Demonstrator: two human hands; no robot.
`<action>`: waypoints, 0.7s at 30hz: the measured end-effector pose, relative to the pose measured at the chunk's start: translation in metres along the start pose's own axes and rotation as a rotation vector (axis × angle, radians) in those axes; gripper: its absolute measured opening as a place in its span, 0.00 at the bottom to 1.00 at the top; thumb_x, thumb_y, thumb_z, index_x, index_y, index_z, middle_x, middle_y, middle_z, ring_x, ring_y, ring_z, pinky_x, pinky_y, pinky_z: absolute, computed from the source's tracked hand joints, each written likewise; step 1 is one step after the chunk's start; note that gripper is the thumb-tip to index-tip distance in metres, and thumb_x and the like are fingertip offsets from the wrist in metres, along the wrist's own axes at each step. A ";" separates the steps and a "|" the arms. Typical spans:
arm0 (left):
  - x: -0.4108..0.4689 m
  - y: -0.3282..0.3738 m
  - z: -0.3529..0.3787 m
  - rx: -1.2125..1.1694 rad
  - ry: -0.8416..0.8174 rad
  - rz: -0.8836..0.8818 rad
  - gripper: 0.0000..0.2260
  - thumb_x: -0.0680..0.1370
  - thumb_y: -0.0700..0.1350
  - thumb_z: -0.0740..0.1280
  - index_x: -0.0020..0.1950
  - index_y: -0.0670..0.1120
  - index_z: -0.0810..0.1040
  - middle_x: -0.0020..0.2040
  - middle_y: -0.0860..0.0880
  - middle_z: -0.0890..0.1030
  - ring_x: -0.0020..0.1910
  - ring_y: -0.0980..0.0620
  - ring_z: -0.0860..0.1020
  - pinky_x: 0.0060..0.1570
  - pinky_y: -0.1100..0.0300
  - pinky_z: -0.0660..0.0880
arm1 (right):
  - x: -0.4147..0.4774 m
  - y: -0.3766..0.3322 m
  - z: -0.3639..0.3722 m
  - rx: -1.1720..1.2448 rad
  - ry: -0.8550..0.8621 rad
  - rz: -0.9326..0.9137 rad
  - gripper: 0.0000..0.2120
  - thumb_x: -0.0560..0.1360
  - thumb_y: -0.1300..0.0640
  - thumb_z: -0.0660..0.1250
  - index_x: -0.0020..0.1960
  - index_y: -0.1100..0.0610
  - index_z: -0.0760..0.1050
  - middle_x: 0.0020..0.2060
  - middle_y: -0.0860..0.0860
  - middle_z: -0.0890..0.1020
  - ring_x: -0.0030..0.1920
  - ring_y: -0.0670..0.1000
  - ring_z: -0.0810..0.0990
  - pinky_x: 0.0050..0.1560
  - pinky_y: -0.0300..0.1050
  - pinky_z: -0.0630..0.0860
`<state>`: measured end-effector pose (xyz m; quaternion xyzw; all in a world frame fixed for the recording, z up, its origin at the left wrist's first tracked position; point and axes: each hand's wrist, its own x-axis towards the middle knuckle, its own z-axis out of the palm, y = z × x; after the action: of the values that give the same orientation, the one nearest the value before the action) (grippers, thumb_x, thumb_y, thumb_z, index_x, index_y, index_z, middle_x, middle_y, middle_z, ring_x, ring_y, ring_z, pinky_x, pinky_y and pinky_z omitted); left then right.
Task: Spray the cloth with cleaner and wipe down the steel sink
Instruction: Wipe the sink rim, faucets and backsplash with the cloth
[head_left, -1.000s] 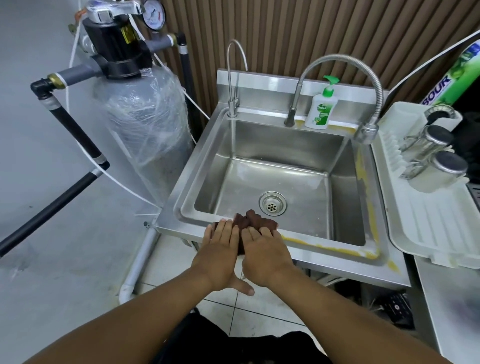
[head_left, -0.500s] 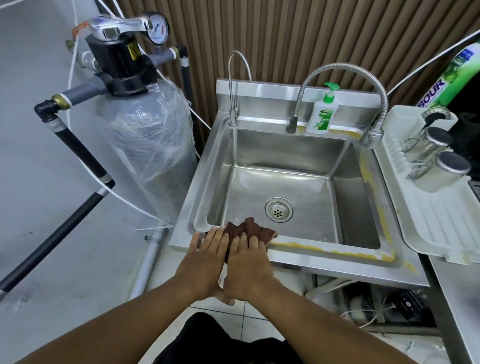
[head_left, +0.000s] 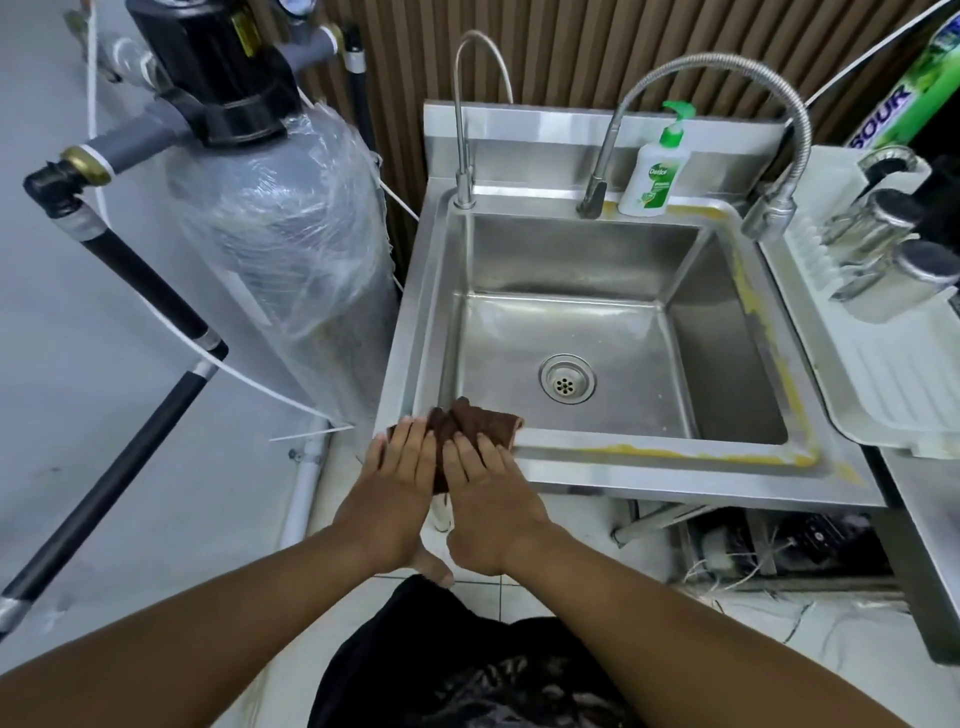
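Both hands lie flat, side by side with fingers straight, the left hand (head_left: 400, 478) and right hand (head_left: 491, 491) pressing down on the crumpled brown cloth (head_left: 467, 421), which sits under their fingertips on the near left corner of the steel sink (head_left: 675, 475). Just beyond the fingers is the drain (head_left: 567, 384), and a yellowish streak (head_left: 649, 451) runs along the rim away from the right hand. Far past the hands a green-topped soap bottle (head_left: 652, 176) stands by the hose tap (head_left: 727, 78); a plastic-wrapped tank (head_left: 291, 244) stands off to their left.
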<state>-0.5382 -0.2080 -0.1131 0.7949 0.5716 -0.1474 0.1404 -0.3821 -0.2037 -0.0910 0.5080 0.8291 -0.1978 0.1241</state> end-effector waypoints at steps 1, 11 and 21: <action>0.002 0.008 0.000 0.000 0.004 0.020 0.74 0.55 0.81 0.68 0.78 0.37 0.31 0.78 0.38 0.29 0.76 0.42 0.26 0.76 0.43 0.32 | -0.005 0.006 0.001 -0.012 0.000 0.015 0.47 0.76 0.47 0.65 0.81 0.58 0.38 0.81 0.53 0.43 0.80 0.58 0.40 0.79 0.54 0.39; 0.043 0.102 -0.022 0.036 -0.043 0.155 0.72 0.57 0.76 0.73 0.80 0.37 0.38 0.81 0.38 0.35 0.79 0.41 0.30 0.77 0.42 0.34 | -0.051 0.073 -0.005 -0.080 -0.036 0.252 0.48 0.73 0.44 0.66 0.81 0.60 0.41 0.81 0.55 0.48 0.79 0.59 0.47 0.79 0.55 0.45; 0.019 0.030 -0.017 0.101 -0.029 0.054 0.64 0.63 0.68 0.75 0.82 0.41 0.40 0.82 0.41 0.37 0.79 0.44 0.31 0.76 0.41 0.32 | -0.011 0.004 -0.019 -0.061 -0.153 0.181 0.57 0.71 0.32 0.65 0.80 0.63 0.37 0.80 0.61 0.44 0.78 0.68 0.45 0.77 0.62 0.47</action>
<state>-0.5032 -0.1942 -0.1027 0.8138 0.5398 -0.1838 0.1125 -0.3731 -0.2022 -0.0704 0.5602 0.7736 -0.1987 0.2196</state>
